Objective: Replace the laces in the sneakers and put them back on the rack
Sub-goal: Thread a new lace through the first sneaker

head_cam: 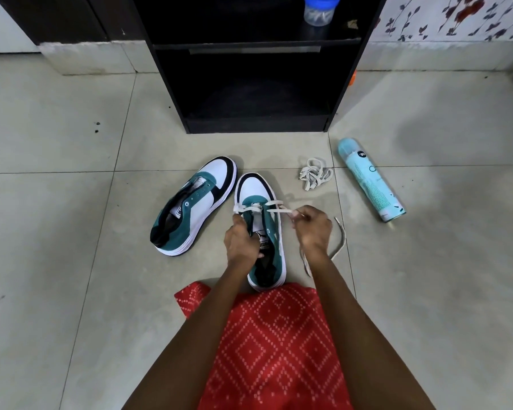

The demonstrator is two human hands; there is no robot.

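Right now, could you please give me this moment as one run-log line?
left hand: holds teal-and-white sneaker | right hand: pinches white flat lace | second sneaker: unlaced | spare lace bundle: on floor

The sneaker (pixel 256 190) at the left grip (pixel 240 241) and the other sneaker (pixel 216 184) left of it are teal, white and black. Its lace (pixel 274 202) and the loose laces (pixel 314 174) are cream, the rack (pixel 249 84) black, the spray can (pixel 370 184) turquoise, the cloth (pixel 273 335) red with white dotted diamonds.

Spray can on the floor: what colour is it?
Light turquoise spray can, head view.
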